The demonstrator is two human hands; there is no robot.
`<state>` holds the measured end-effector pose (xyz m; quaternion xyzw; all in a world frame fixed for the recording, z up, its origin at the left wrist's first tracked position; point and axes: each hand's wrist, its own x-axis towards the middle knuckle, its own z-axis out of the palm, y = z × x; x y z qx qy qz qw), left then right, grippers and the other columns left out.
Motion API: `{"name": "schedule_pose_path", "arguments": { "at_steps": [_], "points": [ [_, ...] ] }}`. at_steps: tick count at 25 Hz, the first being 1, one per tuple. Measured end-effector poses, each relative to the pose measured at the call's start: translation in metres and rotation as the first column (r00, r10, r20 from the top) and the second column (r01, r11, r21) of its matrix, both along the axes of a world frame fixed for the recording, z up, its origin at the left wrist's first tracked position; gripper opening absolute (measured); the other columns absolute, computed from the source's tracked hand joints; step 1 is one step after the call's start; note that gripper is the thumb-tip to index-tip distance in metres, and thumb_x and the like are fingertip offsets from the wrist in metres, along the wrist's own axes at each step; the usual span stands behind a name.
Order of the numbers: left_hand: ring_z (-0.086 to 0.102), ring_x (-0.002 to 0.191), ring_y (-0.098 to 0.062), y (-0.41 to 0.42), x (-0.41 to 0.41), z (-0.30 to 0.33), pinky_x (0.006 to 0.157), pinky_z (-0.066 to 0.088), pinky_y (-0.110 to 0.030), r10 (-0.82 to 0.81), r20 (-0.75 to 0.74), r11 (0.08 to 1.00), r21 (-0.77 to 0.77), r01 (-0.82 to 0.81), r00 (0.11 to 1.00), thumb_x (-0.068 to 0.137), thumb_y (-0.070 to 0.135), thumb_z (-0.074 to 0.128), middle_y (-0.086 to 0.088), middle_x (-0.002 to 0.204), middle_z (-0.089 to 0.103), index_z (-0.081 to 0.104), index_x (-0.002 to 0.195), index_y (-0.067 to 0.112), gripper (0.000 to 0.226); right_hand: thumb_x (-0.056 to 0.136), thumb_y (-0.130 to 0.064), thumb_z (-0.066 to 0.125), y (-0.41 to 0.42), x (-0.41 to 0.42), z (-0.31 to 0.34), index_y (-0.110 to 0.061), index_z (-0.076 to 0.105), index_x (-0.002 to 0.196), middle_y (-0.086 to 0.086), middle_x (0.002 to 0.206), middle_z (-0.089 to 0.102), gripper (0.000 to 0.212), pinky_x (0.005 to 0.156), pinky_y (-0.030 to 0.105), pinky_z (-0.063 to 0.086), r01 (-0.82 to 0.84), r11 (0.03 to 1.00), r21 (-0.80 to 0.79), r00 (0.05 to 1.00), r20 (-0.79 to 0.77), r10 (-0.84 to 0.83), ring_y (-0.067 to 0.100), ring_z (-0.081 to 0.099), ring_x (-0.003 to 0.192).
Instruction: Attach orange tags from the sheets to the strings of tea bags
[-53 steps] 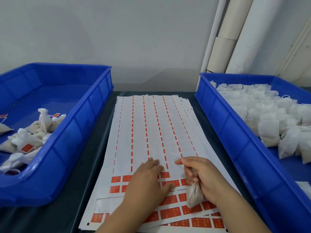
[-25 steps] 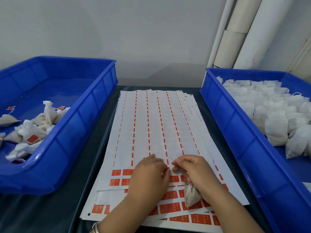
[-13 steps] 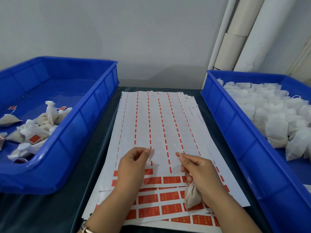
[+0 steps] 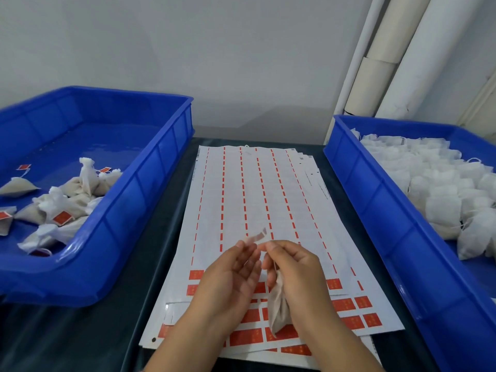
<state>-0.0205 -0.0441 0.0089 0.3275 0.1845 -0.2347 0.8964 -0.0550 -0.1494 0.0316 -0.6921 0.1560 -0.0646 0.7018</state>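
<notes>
While both hands hover above tag sheets (image 4: 257,210) at counter's near edge, left hand (image 4: 230,277) pinches peeled tag (image 4: 255,237); right hand (image 4: 298,275) grips tea bag (image 4: 277,310), fingers pinching its string.

A small packing workshop is suggested: two blue bins (image 4: 150,200) of tea bags (image 4: 440,200) are set beside stacked tag sheets (image 4: 257,200) on a dark bench (image 4: 80,334), with pipes (image 4: 381,63) along a bare wall.

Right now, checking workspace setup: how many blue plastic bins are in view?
2. One blue plastic bin sits left of the tag sheets; the other sits right.
</notes>
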Motion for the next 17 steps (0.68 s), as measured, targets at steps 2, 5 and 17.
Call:
{"name": "schedule_pose_path", "arguments": {
  "at_steps": [2, 5, 17],
  "points": [
    [0.066, 0.090, -0.025, -0.0007, -0.0020, 0.0007, 0.082, 0.054, -0.037, -0.041, -0.025, 0.997, -0.073, 0.039, 0.999, 0.089, 0.019, 0.056, -0.015, 0.101, 0.070, 0.074, 0.096, 0.004, 0.024, 0.091, -0.021, 0.057, 0.0064, 0.0018, 0.0004, -0.030, 0.073, 0.071, -0.005, 0.054, 0.060, 0.028, 0.049, 0.010, 0.045, 0.014, 1.000, 0.003, 1.000, 0.005, -0.014, 0.002, 0.052, 0.046],
    [0.063, 0.093, -0.024, 0.0007, -0.0031, 0.0029, 0.086, 0.050, -0.035, -0.083, -0.020, 0.992, -0.102, 0.080, 0.996, 0.080, 0.021, 0.061, -0.011, 0.103, 0.071, 0.075, 0.092, 0.010, 0.022, 0.090, -0.023, 0.058, 0.0112, 0.0038, -0.0008, -0.032, 0.073, 0.067, -0.003, 0.056, 0.063, 0.028, 0.048, 0.008, 0.044, 0.025, 0.999, -0.028, 1.000, 0.003, -0.025, 0.003, 0.057, 0.050],
    [0.067, 0.071, -0.018, 0.0042, -0.0021, 0.0023, 0.064, 0.054, -0.030, -0.137, -0.016, 0.990, 0.032, 0.138, 0.990, 0.078, 0.031, 0.063, -0.007, 0.086, 0.071, 0.077, 0.088, 0.015, 0.023, 0.092, -0.025, 0.057, 0.0091, 0.0074, -0.0009, -0.019, 0.072, 0.066, -0.007, 0.048, 0.056, 0.030, 0.044, 0.010, 0.042, 0.010, 0.996, -0.085, 0.995, -0.096, -0.018, -0.001, 0.049, 0.041]
  ]
}}
